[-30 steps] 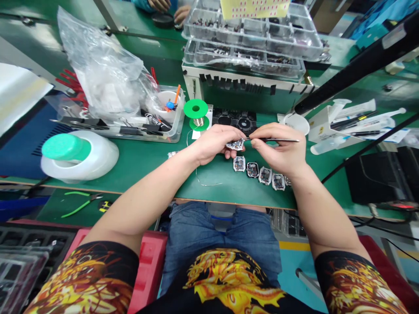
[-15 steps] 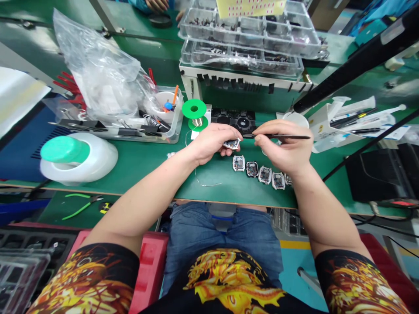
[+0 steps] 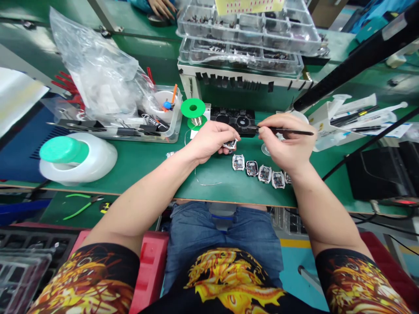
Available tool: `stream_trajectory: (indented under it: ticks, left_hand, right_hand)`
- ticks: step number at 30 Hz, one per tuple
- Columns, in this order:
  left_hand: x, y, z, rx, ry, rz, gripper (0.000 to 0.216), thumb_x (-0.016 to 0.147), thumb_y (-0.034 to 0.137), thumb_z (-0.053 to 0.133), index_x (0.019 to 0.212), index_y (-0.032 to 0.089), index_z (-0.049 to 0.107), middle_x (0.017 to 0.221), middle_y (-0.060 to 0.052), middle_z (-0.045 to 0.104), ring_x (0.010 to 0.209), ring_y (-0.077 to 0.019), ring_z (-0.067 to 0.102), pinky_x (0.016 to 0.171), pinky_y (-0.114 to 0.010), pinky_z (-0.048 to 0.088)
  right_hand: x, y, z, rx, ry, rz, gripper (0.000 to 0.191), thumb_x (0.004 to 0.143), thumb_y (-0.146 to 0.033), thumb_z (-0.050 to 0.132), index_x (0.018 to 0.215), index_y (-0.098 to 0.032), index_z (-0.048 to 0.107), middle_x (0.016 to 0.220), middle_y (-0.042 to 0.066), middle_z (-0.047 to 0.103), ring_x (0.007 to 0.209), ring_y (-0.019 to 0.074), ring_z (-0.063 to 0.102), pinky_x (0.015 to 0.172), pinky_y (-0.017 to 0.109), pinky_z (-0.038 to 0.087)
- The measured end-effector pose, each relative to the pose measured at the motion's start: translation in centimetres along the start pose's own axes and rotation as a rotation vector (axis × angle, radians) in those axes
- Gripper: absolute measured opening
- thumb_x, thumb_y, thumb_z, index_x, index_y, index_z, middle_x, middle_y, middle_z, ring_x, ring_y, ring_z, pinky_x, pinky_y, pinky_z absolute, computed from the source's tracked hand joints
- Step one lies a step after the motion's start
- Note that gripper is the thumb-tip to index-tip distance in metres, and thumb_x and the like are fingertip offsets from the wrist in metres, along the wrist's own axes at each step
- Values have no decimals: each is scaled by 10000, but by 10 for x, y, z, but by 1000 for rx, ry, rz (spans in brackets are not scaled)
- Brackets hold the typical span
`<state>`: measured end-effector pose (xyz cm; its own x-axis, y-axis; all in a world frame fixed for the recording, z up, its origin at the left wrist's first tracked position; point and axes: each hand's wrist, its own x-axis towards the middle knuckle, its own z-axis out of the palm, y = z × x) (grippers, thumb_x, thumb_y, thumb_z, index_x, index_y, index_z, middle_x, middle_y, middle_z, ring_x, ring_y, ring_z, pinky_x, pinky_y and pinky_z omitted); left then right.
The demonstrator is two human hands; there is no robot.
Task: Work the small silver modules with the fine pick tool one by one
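My left hand (image 3: 212, 138) is closed around an opened watch case (image 3: 231, 144) with its circuitry showing, held above the green bench. In my right hand (image 3: 287, 141) a pair of dark tweezers (image 3: 288, 131) lies nearly level, gripped between thumb and fingers. The tips point left toward the watch case and stay apart from it. Below, several more opened watch cases stand in a slanting row, among them a white one (image 3: 238, 162) and a black one (image 3: 252, 168). My right wrist partly covers the last of them.
A green solder spool (image 3: 193, 107) stands behind my left hand. At the left are a white bottle (image 3: 98, 159) and a plastic bin (image 3: 175, 131). Parts trays (image 3: 248, 41) sit on a shelf; a black tube (image 3: 353, 56) slants in from the right. A co-worker's hand (image 3: 163, 8) shows at the top.
My right hand has moved slightly right with the tweezers, away from the watch case. The case in my left hand has tilted a little. The co-worker's hand has shifted.
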<state>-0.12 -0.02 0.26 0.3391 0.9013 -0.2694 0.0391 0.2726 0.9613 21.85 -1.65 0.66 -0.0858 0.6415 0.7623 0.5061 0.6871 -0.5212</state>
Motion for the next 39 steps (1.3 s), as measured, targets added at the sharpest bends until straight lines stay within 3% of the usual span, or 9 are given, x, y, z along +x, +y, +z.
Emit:
stream_trajectory:
  ticks: [13, 24, 33, 39]
  left_hand:
    - [3, -5, -1, -155, -143, 18, 336, 898, 291, 671, 1102, 81, 838, 979, -142, 822, 675, -151, 719, 605, -270, 597]
    - [-1, -2, 1, -81, -134, 2, 327, 871, 188, 741, 1173, 85, 813, 998, -131, 830, 672, -111, 708, 612, -222, 578]
    - [-1, -3, -1, -22, -34, 40, 231, 812, 161, 693, 1003, 96, 806, 837, -100, 797, 595, -97, 658, 539, -196, 501]
    - [-1, -1, -1, -101, -79, -13, 286, 807, 189, 719, 1066, 97, 800, 915, -122, 817, 626, -108, 678, 554, -211, 523]
  right_hand:
    - [2, -1, 0, 6, 10, 6, 87, 925, -192, 780, 872, -239, 831, 876, 25, 804, 795, 206, 749, 657, 363, 594]
    - [1, -2, 1, -39, 7, 22, 95, 932, -206, 760, 862, -239, 815, 872, 35, 801, 780, 204, 736, 664, 370, 593]
    - [2, -4, 2, -17, 7, 23, 100, 924, -212, 752, 859, -236, 823, 867, 31, 808, 754, 194, 736, 616, 344, 575]
    - [2, -4, 3, -46, -1, 49, 100, 930, -256, 749, 845, -248, 800, 860, 36, 798, 748, 203, 723, 622, 360, 586]
